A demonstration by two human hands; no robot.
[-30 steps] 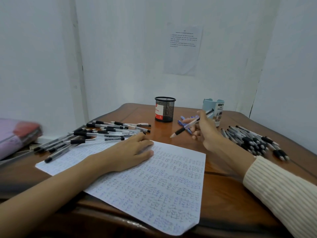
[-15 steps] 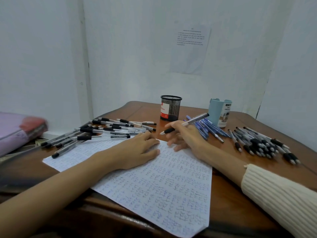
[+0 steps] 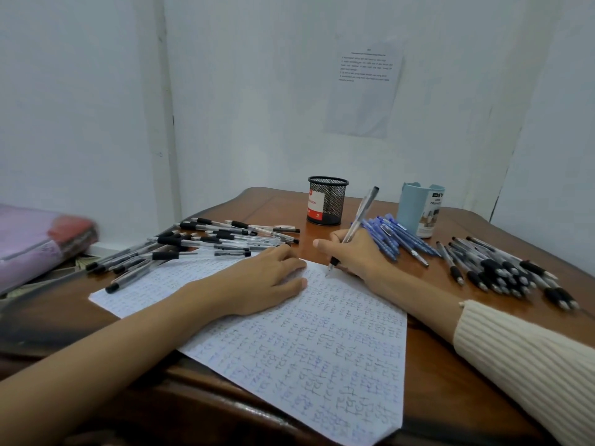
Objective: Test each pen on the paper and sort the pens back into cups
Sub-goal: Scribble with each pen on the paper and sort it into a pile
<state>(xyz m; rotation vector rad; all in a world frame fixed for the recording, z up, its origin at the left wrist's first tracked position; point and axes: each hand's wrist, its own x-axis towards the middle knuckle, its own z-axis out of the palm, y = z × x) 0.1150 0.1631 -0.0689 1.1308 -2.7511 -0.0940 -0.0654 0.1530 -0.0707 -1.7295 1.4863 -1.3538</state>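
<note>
Head view: right hand (image 3: 351, 252) pinches pen (image 3: 358, 220) in writing grip, tip at paper (image 3: 322, 349), far edge, set for test stroke. Left hand (image 3: 257, 281) flat, fingers straight, pinning paper by desk (image 3: 431, 397) near edge against sliding. Mesh cup (image 3: 326, 201), blue cup (image 3: 420, 209) wait at far edge for sorting.

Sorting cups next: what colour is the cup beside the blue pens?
The cup is pale blue; best in the head view.
</note>
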